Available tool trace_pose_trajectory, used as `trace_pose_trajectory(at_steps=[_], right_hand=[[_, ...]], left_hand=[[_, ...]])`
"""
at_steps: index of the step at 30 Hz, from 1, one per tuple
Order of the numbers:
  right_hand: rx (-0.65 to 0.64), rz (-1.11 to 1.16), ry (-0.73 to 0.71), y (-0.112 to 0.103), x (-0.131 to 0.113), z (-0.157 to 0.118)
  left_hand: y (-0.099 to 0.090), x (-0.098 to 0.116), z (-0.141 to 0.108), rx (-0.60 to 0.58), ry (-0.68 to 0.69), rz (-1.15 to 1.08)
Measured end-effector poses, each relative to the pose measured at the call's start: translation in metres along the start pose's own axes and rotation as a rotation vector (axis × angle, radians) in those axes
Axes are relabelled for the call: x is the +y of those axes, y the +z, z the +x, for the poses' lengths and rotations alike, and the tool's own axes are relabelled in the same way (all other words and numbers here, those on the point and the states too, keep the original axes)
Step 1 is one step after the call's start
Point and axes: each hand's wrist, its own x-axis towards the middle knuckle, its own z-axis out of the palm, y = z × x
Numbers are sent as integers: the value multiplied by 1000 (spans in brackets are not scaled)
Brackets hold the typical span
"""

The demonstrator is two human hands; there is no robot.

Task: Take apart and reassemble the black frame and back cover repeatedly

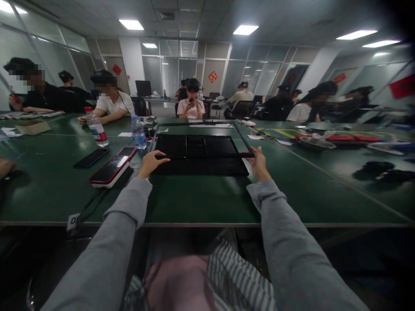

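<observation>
My left hand [151, 164] is closed on the near left corner of a thin black rectangular frame [210, 157]. At its near right corner, my right hand [259, 165] grips the same frame, thumb toward the inside edge. Beneath the frame, a flat black panel [220, 146] lies on the green tabletop, with a recessed section near its middle. The frame's near bar crosses over the panel and looks raised above it; whether the far bar touches the table I cannot tell.
Left of the panel are a blue-capped bottle [138, 134], a red-capped bottle [97, 129], a dark phone [91, 158] and a red-edged phone [109, 169] on a white block. Cables [275, 133] and red items [352, 138] lie right. People sit around the green table [292, 181].
</observation>
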Motion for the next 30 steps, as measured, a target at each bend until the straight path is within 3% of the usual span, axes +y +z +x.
trace_pose_trajectory(at_steps=[2,4,10,15,19,25,27,30], right_hand=[[-148,55,16,-1,-7,-4],[-209,56,21,0,-7,-6],[-40,-177,-37,8,12,-4],[-43,-359,-134,6,20,-10],[12,-553,-103,3,23,-20],[36,-539,-86,3,39,-17],[18,-475,-96,2,46,-14],[2,-398,-97,2,53,-12]], left_hand=[[0,6,-2,-4,23,44],[-1,11,-4,-9,32,87],[-9,22,-10,-80,42,134],[-13,20,-12,-235,29,162],[-12,17,-10,-304,17,197],[-15,23,-14,-416,13,182],[-15,24,-15,-397,51,181],[-13,16,-13,-137,36,266]])
